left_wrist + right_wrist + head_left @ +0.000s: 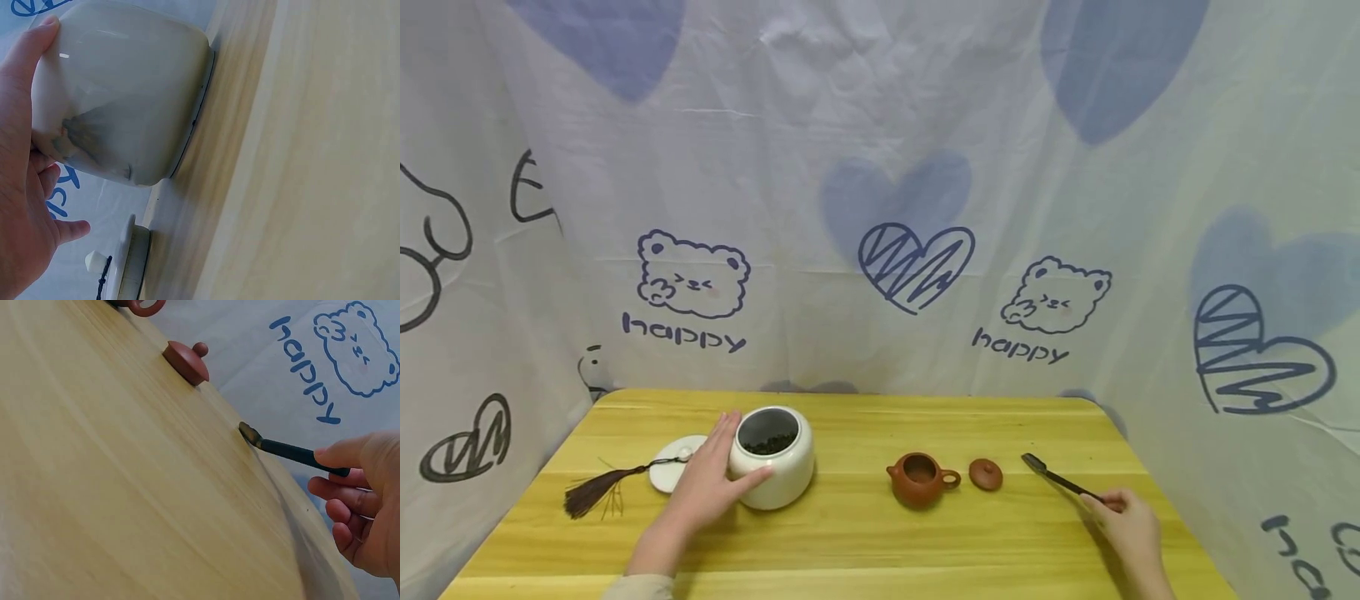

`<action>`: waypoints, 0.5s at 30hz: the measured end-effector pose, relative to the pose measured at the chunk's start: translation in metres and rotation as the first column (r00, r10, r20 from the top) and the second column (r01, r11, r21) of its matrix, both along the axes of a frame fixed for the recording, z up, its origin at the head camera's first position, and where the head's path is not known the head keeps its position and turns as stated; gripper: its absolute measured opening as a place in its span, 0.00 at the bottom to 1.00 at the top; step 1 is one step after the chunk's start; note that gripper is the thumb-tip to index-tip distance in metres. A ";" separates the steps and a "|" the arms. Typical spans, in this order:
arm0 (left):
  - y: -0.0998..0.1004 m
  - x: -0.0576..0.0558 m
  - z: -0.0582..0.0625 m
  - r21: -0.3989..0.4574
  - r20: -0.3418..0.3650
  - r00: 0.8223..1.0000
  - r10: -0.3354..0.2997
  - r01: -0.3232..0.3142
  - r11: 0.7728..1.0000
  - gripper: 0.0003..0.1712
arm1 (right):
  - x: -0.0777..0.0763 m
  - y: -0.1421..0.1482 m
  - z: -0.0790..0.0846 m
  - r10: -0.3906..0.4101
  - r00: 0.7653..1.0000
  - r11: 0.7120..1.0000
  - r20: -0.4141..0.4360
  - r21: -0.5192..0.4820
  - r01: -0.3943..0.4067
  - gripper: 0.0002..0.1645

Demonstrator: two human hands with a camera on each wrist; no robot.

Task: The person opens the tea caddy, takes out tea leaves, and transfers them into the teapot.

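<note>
My left hand (pixel 711 477) holds the side of a white tea jar (pixel 786 479), thumb across its front and fingers at its left side. Dark loose tea leaves (pixel 771 444) show inside the uncovered jar. The jar stands upright on the table; in the left wrist view, a faint painted mark (pixel 90 134) shows on its wall. Between thumb and fingers, my right hand (pixel 1129 533) pinches the end of a slim dark tea scoop (pixel 1063 482). The scoop's head points left, towards a small reddish-brown teapot lid (pixel 186 364). Left of that lid sits the uncovered clay teapot (pixel 917 492), handle to the right.
The jar's white lid (pixel 664 477) lies left of the jar, partly behind my left hand, with a dark tassel (pixel 597 492) tied to its knob. The wooden table (pixel 850 550) ends at a printed cloth backdrop (pixel 805 250) behind and on both sides.
</note>
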State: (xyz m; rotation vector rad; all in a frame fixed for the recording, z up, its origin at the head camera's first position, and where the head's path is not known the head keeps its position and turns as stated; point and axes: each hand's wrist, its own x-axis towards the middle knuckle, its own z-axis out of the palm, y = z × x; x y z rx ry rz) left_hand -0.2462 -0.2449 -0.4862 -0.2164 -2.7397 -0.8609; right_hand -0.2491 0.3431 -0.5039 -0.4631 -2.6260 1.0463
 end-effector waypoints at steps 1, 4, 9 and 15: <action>0.000 0.000 0.000 0.000 -0.002 1.000 0.001 -0.001 1.000 0.62 | 0.000 0.000 -0.001 0.000 1.000 1.000 0.002 -0.001 0.000 0.21; -0.001 0.000 0.000 0.000 -0.006 1.000 -0.002 0.002 1.000 0.62 | 0.001 0.001 -0.003 -0.013 1.000 1.000 0.007 -0.009 0.013 0.22; 0.000 0.000 0.000 0.003 -0.003 1.000 -0.009 0.009 1.000 0.62 | 0.002 0.003 -0.006 -0.015 0.999 1.000 0.035 -0.001 0.015 0.23; 0.000 0.000 0.000 0.007 0.001 1.000 -0.007 0.007 1.000 0.62 | 0.000 0.002 -0.010 0.005 0.999 1.000 0.040 0.024 -0.006 0.20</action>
